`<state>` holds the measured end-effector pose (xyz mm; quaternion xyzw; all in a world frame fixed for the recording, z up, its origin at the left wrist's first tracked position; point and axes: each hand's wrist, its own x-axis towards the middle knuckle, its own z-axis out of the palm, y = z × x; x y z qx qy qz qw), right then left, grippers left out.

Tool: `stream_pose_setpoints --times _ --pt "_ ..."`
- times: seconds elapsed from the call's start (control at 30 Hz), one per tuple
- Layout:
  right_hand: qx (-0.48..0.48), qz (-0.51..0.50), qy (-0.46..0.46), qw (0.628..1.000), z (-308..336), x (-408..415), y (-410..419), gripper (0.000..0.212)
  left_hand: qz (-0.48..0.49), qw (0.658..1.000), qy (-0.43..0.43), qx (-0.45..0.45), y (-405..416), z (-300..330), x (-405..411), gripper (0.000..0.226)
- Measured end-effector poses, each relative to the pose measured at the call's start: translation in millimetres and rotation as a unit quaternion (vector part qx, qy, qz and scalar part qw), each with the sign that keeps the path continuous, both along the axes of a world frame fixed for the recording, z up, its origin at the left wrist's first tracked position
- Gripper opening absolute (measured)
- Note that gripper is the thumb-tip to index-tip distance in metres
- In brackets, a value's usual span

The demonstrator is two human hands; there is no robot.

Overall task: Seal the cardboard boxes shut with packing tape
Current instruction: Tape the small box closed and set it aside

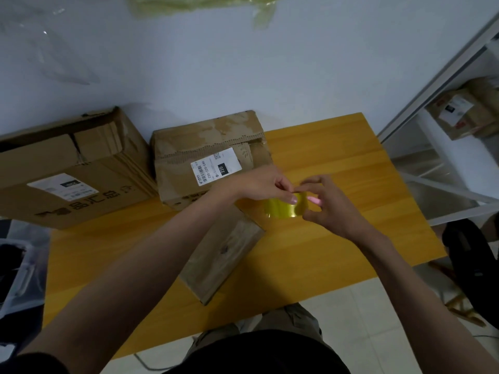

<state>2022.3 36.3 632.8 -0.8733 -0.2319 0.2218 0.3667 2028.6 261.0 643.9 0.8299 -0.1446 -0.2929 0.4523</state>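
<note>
Yellow wood table point(337, 157), white wall point(243, 63)

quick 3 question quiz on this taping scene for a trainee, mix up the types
1. True or false: the tape roll lies untouched on the table.
2. How many boxes are on the table? A) one B) two C) three
3. Fill in: the box under the left arm is the ____ of the three.

Key
1. False: both the left hand and right hand are on it.
2. C: the big box, the labelled box and the flat box.
3. Flattest.
</note>
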Motion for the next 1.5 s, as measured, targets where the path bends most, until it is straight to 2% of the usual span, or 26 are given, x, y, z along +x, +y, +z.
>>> stream_pose_setpoints --times 0.07,0.13,0.17,0.23,0.3,0.33,0.47,0.63,0.77,0.9,1.07,1.33,1.4,1.5 --pt "0.049 0.019 0.093 0.994 14.6 1.8 2.0 0.038 -0.002 1.000 -0.022 0.017 0.2 11.2 -1.4 0.021" --pt "0.062 0.026 0.124 0.990 23.4 -1.3 5.1 0.017 0.029 0.997 -0.070 0.021 0.9 19.6 -4.6 0.020" --pt "0.075 0.012 0.124 0.989 22.3 -3.6 6.7 0.010 0.064 0.992 -0.109 0.022 1.6 21.3 -7.2 0.027" --pt "0.106 -0.044 0.117 0.986 17.9 -10.4 13.1 0.015 0.171 0.970 -0.165 0.052 5.0 22.9 -15.5 0.060" --pt "0.134 -0.093 0.110 0.980 13.7 -19.6 22.3 0.018 0.261 0.950 -0.149 0.089 9.6 26.9 -25.4 0.083" --pt "0.145 -0.113 0.102 0.978 12.0 -23.6 27.2 0.019 0.288 0.944 -0.133 0.093 11.7 27.9 -29.8 0.082" --pt "0.183 -0.158 0.081 0.967 9.0 -33.1 42.5 0.038 0.337 0.933 -0.110 0.065 19.2 28.6 -41.8 0.041" --pt "0.223 -0.134 0.071 0.963 15.5 -36.4 55.0 0.028 0.364 0.915 -0.158 0.076 31.7 45.1 -42.8 0.007" --pt "0.256 -0.112 0.059 0.958 18.4 -33.8 58.6 0.022 0.356 0.913 -0.169 0.106 39.3 54.4 -39.8 0.011" --pt "0.241 -0.085 0.011 0.967 20.3 -29.2 56.9 0.016 0.335 0.916 -0.178 0.128 37.8 58.5 -40.5 0.014" --pt "0.221 -0.068 -0.032 0.972 15.9 -25.9 53.9 0.011 0.320 0.930 -0.136 0.122 37.5 57.1 -41.2 0.015" --pt "0.213 -0.093 -0.011 0.972 7.3 -19.5 47.8 0.018 0.287 0.951 -0.077 0.089 33.0 63.0 -43.7 0.023" --pt "0.223 -0.098 -0.011 0.970 8.3 -20.6 49.9 0.019 0.290 0.946 -0.080 0.119 29.6 64.5 -43.1 0.028" --pt "0.234 -0.096 -0.021 0.967 10.8 -23.2 54.3 0.017 0.337 0.923 -0.121 0.143 23.5 65.2 -40.5 0.018"
